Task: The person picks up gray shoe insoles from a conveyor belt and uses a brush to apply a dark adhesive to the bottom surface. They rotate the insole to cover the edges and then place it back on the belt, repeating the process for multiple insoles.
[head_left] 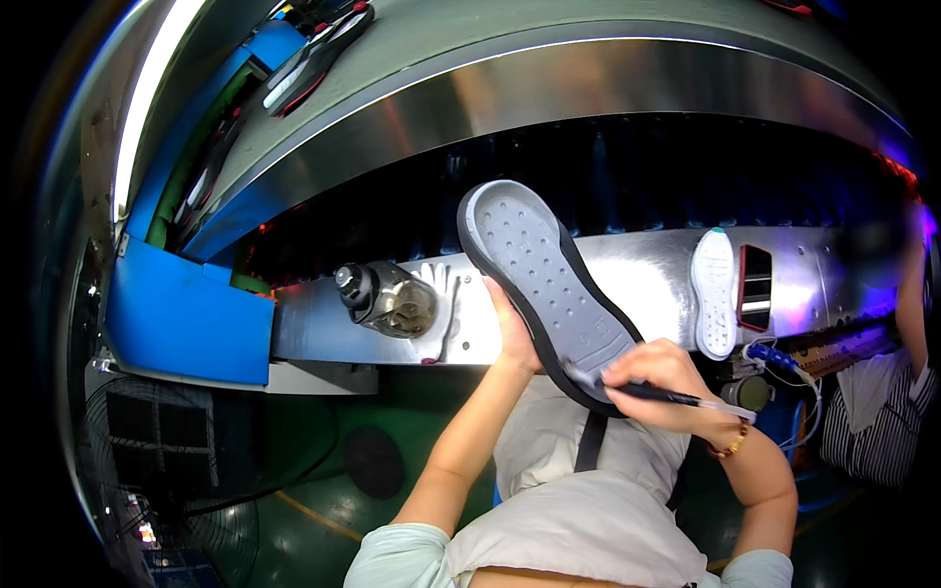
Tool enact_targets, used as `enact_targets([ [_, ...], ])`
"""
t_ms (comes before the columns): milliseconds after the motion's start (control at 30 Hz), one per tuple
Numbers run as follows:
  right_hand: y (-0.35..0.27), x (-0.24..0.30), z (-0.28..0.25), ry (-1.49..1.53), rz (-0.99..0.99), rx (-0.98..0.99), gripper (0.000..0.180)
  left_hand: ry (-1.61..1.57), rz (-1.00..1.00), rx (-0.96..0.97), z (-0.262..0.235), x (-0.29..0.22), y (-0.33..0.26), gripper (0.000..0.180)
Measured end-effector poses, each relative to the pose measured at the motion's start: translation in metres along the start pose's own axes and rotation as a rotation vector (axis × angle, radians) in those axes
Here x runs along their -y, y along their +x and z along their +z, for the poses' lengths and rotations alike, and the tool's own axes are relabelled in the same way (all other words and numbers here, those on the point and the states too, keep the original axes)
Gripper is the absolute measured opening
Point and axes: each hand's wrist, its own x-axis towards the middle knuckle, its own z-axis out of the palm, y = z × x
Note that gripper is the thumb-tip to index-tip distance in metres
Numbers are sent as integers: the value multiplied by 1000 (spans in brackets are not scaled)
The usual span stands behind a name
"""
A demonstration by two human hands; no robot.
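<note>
A large grey shoe sole (549,260) with a black rim and small round dimples is tilted up in front of me. My left hand (515,331) is closed round its left edge. In my right hand (667,377) is a slim brush (662,394) with a black handle. Its tip meets the grey surface near the lower end of the sole, where it is partly blurred. The fingers of my left hand behind the sole are hidden.
On the metal ledge (637,269) stand a dark translucent bottle (397,302), a white glove (438,304), a white sole (715,294) and a black-and-red flat piece (754,287). Beyond runs a green conveyor (549,20) bearing soles (314,64). A fan (162,461) stands lower left; another person's arm (912,294) is at right.
</note>
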Motion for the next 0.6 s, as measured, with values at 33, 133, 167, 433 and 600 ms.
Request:
enact_targets([
  [33, -6, 4, -5, -11, 32, 71, 15, 30, 25, 28, -2, -5, -2, 83],
  [133, 13, 5, -24, 354, 62, 36, 14, 67, 51, 72, 0, -6, -11, 82],
  [167, 22, 13, -33, 367, 97, -57, 14, 81, 74, 50, 12, -1, -15, 82],
  [433, 52, 24, -33, 168, -174, -148, 15, -96, -21, 311, 38, 11, -18, 85],
  [600, 44, 24, -42, 444, 28, -172, 14, 152, 53, 86, 40, 3, -25, 85],
])
